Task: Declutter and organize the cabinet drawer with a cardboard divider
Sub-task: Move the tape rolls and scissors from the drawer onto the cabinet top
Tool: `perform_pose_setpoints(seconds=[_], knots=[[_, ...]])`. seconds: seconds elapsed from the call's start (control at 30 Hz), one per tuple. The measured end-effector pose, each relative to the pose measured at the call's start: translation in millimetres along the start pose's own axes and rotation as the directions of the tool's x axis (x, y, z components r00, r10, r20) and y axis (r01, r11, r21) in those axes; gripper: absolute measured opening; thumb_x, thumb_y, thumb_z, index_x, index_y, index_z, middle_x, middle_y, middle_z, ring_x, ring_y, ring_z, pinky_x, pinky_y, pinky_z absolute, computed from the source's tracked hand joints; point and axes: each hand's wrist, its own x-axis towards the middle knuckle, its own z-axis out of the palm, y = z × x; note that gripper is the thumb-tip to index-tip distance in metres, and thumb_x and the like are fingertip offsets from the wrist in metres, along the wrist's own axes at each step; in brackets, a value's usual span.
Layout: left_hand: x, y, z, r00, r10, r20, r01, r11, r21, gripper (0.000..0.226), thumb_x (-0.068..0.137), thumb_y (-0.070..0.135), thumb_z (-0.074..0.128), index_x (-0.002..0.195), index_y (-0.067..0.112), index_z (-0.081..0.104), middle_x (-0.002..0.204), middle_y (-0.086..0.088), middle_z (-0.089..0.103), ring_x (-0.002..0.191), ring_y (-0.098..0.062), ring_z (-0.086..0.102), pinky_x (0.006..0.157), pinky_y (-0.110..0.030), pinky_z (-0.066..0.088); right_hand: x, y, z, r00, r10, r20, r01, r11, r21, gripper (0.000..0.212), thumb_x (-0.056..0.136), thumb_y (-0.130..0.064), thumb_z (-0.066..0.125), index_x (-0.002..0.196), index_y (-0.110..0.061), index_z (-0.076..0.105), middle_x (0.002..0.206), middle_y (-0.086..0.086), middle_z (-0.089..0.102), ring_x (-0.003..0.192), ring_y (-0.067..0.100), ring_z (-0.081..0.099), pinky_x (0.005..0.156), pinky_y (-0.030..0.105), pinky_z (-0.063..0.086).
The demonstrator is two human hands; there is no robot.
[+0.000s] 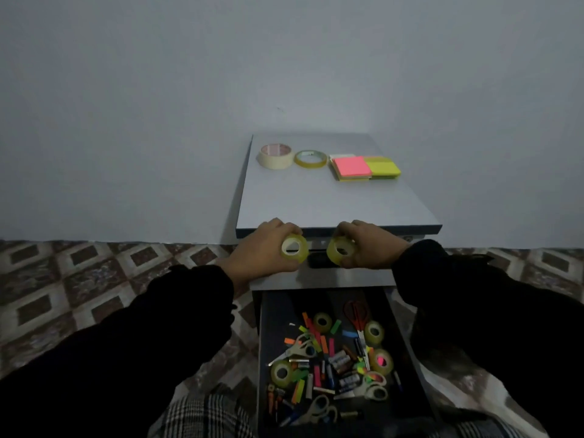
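Left hand (268, 248) is gripping one yellow tape roll (295, 250), right hand (363, 245) gripping another (339, 250), both hovering at the cabinet top's (316, 203) front edge, above the open drawer (407, 343). Risk: rolls held on edge could be rolling off that edge back into the clutter.

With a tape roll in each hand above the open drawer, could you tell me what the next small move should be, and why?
Probably set both rolls on the cabinet top beside the thin tape ring. The left hand and right hand each grip a clear roll, tapes already sit there, and the drawer is cluttered.
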Motion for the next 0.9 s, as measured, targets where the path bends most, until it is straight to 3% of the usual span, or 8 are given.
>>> perform_pose_setpoints(seconds=[0.17,0.6,0.9], knots=[[20,0,-21,0.999,-0.038,-0.021,0.039,0.998,0.045,0.055,0.074,0.032,0.072,0.124,0.026,0.051,0.117,-0.002,0.048,0.112,-0.02,0.045,0.088,-0.038,0.045,21,-5,-19,1.0,0.008,-0.017,-0.008,1.0,-0.015,0.054,0.081,-0.029,0.068,0.127,-0.017,0.045,0.121,0.011,0.049,0.108,0.027,0.051,0.089,0.031,0.041],[77,-40,-50,0.986,-0.148,-0.072,0.151,0.987,0.045,0.057,0.075,0.032,0.071,0.128,0.025,0.05,0.117,-0.005,0.05,0.111,-0.023,0.047,0.084,-0.029,0.04,125,-8,-55,0.998,0.056,-0.035,-0.058,0.997,-0.048,0.056,0.082,-0.03,0.067,0.131,-0.016,0.044,0.127,0.013,0.049,0.112,0.028,0.05,0.091,0.032,0.04],[110,-80,-63,0.974,-0.199,-0.109,0.199,0.98,-0.003,0.056,0.074,0.032,0.073,0.125,0.022,0.053,0.113,-0.005,0.052,0.105,-0.022,0.051,0.088,-0.035,0.045,204,-5,-59,0.994,0.092,-0.058,-0.096,0.993,-0.071,0.056,0.084,-0.032,0.063,0.134,-0.017,0.042,0.132,0.014,0.045,0.119,0.028,0.047,0.096,0.033,0.038]])
